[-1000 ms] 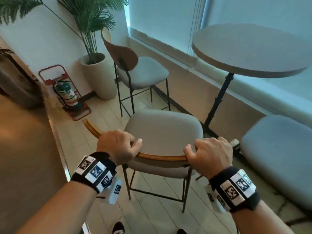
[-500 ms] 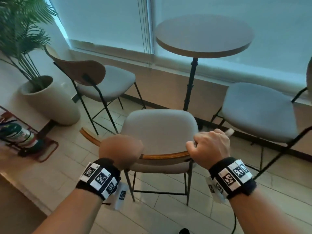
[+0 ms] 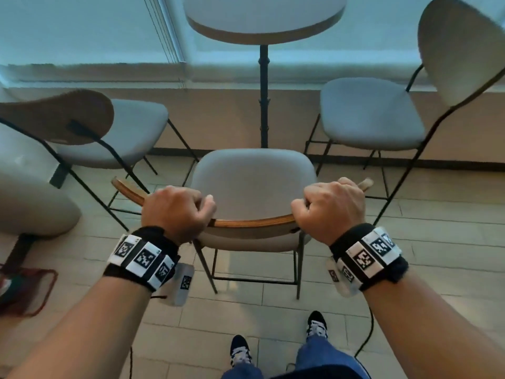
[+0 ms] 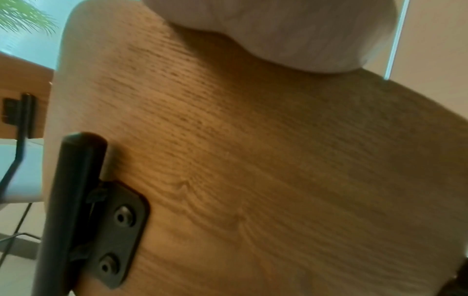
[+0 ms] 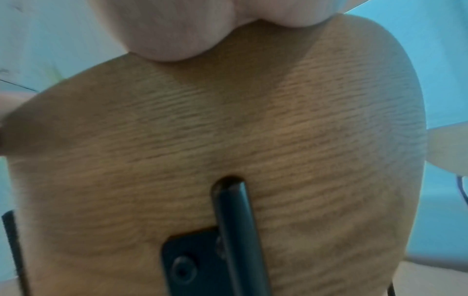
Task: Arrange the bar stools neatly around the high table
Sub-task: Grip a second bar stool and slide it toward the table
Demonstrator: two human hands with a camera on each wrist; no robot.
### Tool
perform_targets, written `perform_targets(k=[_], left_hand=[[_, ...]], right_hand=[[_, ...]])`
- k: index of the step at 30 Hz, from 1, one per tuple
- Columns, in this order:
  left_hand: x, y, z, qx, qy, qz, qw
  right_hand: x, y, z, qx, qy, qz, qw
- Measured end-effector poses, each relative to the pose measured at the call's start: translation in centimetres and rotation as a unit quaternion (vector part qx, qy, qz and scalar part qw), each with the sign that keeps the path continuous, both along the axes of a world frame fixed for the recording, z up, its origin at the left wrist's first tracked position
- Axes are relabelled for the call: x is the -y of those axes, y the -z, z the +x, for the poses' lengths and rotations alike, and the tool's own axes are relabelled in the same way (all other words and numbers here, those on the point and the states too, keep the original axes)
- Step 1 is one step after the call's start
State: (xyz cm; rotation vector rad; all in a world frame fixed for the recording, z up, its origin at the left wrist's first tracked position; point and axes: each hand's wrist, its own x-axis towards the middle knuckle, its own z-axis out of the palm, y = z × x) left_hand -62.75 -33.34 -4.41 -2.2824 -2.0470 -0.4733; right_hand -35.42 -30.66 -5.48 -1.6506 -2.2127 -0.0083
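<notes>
The pale tiled floor (image 3: 410,255) carries three bar stools (image 3: 254,184) and the high table's black pole (image 3: 264,99), beyond the gripped backrest.

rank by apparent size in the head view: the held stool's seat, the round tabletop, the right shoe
1. Held stool's seat and round tabletop: look alike; tabletop is farther and cropped, so unranked.
2. Right shoe, clearly smallest.

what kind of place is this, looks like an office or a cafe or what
Probably a cafe corner or office break area. A round high table on a single post stands by a wide window with blinds, with three matching cushioned bar stools around it; both hands grip the backrest of the middle stool.
</notes>
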Motion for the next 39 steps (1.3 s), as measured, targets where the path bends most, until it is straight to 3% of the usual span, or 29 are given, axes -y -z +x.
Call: perform_targets(k=[5,12,21,33,37,39], left_hand=[[-1.2,0.0,-2.0,0.021,0.030,0.003,0.999],[-2.3,0.0,-3.6,0.032,0.005,0.003,0.999],[-2.2,0.1,-2.4,0.035,-0.038,-0.004,0.999],[-2.2,1.0,-2.9,0.081,-0.003,0.053,0.995],[0.6,2.8,-3.5,0.079,0.027,0.130,0.988],[4.4,4.9,-4.2,0.069,0.039,0.103,0.992]], right_hand=[[0.1,-0.1,-1.6,0.006,0.024,0.006,1.000],[-0.8,-0.4,-3.5,0.019,0.011,0.003,1.000],[-1.7,-0.2,-2.9,0.016,0.006,-0.003,1.000],[-1.5,0.3,-3.1,-0.034,0.003,0.029,0.999],[0.3,2.8,-1.9,-0.098,-0.008,0.112,0.989],[2.9,5.6,-0.8,-0.092,-0.041,0.114,0.988]])
